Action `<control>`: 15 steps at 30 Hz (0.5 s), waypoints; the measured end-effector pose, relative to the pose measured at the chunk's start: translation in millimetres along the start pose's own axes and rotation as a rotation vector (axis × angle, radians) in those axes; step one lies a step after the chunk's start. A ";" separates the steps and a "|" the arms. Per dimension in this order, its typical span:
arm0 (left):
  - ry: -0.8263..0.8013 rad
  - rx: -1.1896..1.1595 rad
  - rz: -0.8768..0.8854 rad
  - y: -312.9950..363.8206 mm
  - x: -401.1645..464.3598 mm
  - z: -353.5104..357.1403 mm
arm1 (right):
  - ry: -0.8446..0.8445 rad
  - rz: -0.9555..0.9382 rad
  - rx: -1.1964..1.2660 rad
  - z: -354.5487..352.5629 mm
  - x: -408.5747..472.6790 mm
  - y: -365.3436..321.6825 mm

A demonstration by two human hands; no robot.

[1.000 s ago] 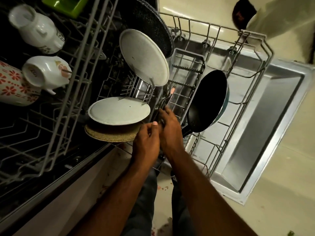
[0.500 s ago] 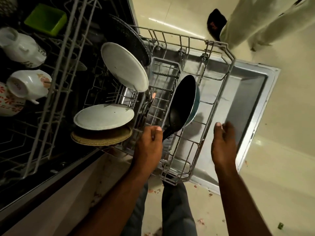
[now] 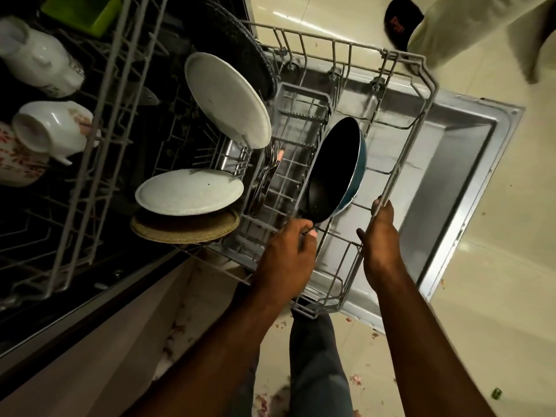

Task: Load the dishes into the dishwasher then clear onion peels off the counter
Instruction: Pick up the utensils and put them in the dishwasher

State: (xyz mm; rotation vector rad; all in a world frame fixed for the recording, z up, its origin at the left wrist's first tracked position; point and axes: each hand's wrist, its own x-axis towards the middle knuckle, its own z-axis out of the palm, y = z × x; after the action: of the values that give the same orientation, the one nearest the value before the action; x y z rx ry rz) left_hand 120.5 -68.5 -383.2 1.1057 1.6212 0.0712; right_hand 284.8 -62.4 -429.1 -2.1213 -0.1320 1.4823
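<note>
The lower dishwasher rack (image 3: 400, 127) is pulled out over the open door (image 3: 457, 164). A black pan with a teal outside (image 3: 334, 173) stands on edge in it. My left hand (image 3: 288, 257) grips the pan's handle at the rack's near side. My right hand (image 3: 380, 236) grips the rack's front rim wire. Two white plates (image 3: 228, 100) (image 3: 189, 191) and a woven tan plate (image 3: 183, 230) stand further in. Cutlery (image 3: 267, 173) sits in the basket between plates and pan.
The upper rack (image 3: 99, 121) at left holds white mugs (image 3: 54, 127), a floral cup (image 3: 15, 158) and a green container (image 3: 81, 10). Another person's light trouser legs (image 3: 469, 28) stand beyond the door. Onion peel bits (image 3: 356, 379) lie on the tiled floor near my leg.
My right hand left the pan handle, swung right and now grips the rack's front rim. My left hand stayed at the pan handle. The view shifted right.
</note>
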 end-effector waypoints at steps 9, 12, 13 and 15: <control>-0.331 0.248 0.096 3.2 -11.3 18.2 | -0.013 -0.077 -0.012 6.8 -17.4 -5.5; -0.262 0.173 0.074 9.6 -15.4 17.7 | -0.019 -0.092 -0.048 4.4 -20.8 -2.6; -0.251 0.099 0.083 12.5 -18.8 16.2 | -0.026 -0.110 -0.079 6.2 -22.9 -1.4; -0.220 0.017 0.133 21.9 -27.1 12.4 | -0.023 -0.167 -0.132 13.0 -29.8 -1.6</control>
State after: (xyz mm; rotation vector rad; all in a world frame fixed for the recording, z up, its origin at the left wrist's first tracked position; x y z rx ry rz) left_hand 142.1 -80.5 -355.7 1.1901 1.3548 0.0221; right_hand 261.9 -67.5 -406.5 -2.1378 -0.4161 1.4347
